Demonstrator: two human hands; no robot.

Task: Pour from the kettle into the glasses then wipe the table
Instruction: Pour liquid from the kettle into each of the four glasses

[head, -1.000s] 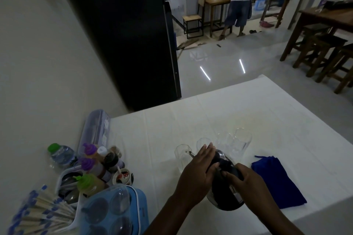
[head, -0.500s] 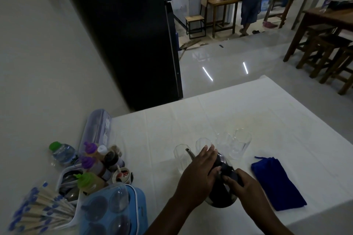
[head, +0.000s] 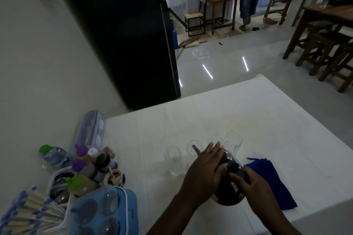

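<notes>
A dark metal kettle (head: pixel 227 192) is tilted near the front of the white table (head: pixel 267 120), its thin spout (head: pixel 195 149) over the second glass (head: pixel 193 148) from the left. My left hand (head: pixel 205 171) lies flat over the kettle's lid. My right hand (head: pixel 250 185) grips the black handle. Several clear glasses stand in a row: the leftmost glass (head: pixel 172 160) is in plain view, the rightmost glass (head: pixel 233 141) stands behind the kettle, and another is partly hidden by my fingers. A blue cloth (head: pixel 271 179) lies crumpled right of the kettle.
At the table's left edge stand sauce bottles (head: pixel 84 160), a water bottle (head: pixel 52 155), a clear box (head: pixel 89 131), wrapped chopsticks (head: pixel 24 210) and a blue container (head: pixel 107 212). A black fridge (head: pixel 124 34) is behind. A person stands far back; wooden stools (head: pixel 324 49) at right.
The kettle has tipped further forward and its spout has moved from near the leftmost glass to above the second glass. Both hands keep their hold.
</notes>
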